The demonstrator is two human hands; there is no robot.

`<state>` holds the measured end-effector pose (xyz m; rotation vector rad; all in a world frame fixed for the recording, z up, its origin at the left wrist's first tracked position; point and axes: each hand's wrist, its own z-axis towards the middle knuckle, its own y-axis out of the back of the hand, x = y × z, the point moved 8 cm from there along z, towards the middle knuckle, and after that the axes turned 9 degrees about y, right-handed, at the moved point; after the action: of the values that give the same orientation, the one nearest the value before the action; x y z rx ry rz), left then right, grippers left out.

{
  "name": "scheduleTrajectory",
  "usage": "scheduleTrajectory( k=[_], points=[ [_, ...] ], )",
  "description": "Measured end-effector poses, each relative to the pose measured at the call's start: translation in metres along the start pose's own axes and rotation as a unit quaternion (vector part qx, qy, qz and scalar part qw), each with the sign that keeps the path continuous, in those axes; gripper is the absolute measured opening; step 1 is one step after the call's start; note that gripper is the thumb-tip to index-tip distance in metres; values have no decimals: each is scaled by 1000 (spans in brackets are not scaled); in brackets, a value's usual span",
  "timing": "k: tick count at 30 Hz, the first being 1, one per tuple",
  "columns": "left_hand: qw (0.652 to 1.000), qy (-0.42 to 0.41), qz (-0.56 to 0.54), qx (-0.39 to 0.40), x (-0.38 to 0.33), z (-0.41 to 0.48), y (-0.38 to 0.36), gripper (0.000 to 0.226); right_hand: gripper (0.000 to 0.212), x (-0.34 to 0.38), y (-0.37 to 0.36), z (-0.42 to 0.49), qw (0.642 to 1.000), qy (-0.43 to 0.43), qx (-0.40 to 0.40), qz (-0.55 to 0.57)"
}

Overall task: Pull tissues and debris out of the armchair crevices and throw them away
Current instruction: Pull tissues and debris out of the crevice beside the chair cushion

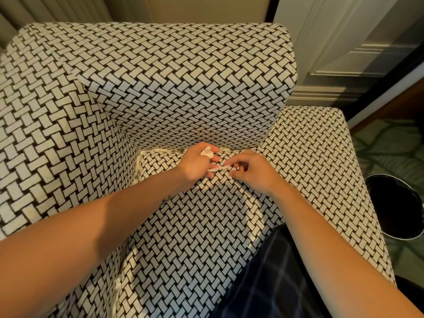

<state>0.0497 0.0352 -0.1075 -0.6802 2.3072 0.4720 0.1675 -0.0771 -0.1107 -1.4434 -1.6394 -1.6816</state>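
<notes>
The armchair (174, 88) has a black-and-white woven pattern and fills most of the view. My left hand (195, 165) hovers over the back of the seat cushion, closed on a crumpled white tissue wad (207, 152). A thin twisted strip of tissue (218, 169) stretches between both hands. My right hand (250, 171) pinches its right end just above the seat. More pale scraps (160, 149) show along the crevice between the seat and the backrest.
A round black bin with a shiny rim (399, 205) stands on the patterned carpet right of the chair's right arm. A white panelled door (344, 42) is behind the chair. Dark checked fabric (270, 278) covers the seat's front right.
</notes>
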Motion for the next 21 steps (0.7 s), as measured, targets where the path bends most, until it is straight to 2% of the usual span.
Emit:
scheduleTrajectory(
  k=[3, 4, 6, 8, 11, 14, 18, 21],
  points=[
    [1000, 4, -12, -4, 1, 3, 0, 39, 28, -4, 4, 0, 992, -31, -19, 117],
    [1000, 5, -12, -6, 2, 3, 0, 36, 25, -3, 10, 1, 992, -29, -42, 117],
    [1000, 6, -7, -12, 3, 5, 1, 32, 23, -4, 21, 7, 995, -12, -89, 42],
    [1000, 6, -9, -18, 5, 8, 2, 30, 26, -4, 21, 17, 995, -4, -93, -45],
    [999, 11, -8, -42, 6, 12, 7, 25, 35, -2, 13, 25, 986, -21, -44, -161],
    [998, 18, -37, -47, 5, 12, 9, 19, 42, 7, 8, 26, 962, -36, 16, -270],
    [998, 14, -38, -47, 6, 10, 8, 52, 54, 6, 1, 36, 960, -70, 42, -268],
    [999, 0, -10, -53, 3, 11, 7, 51, 62, -6, 0, 42, 960, -107, 15, -258]
  ],
)
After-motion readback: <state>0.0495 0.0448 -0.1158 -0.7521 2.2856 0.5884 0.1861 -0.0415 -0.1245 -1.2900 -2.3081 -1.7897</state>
